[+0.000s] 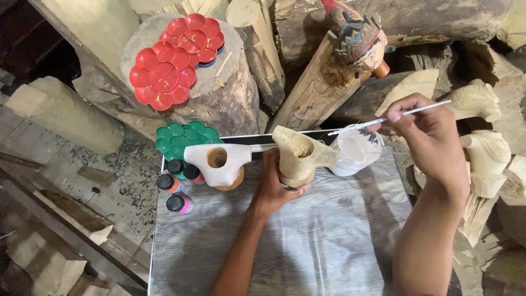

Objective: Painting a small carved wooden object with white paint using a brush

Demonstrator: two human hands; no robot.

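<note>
Bare wood fills my left grip [272, 183]: my fingers are wrapped around the base of an unpainted carving [298, 153], holding it upright on the grey bench [285, 241], its hollow top facing up. Just left of that grip, touching distance away, stands a second carving [217, 163], this one coated white, resting on a small round wooden stand. Beyond it to the left sit three small paint bottles [175, 186] with black caps, and behind them a green flower-shaped palette [181, 138]. My right grip [433, 137] is pinched shut on a thin white brush [383, 119], held high and to the right of the carving, with the bristle end reaching left over a tub of white paint [356, 151]. That tub sits on the bench just right of the bare carving, between my two grips. Further back, a log stump [230, 93] carries two red flower-shaped palettes [170, 66], and a painted figure [356, 35] lies on raw timber. More pale unpainted carvings [482, 142] stand off to the right of my brush hand.
</note>
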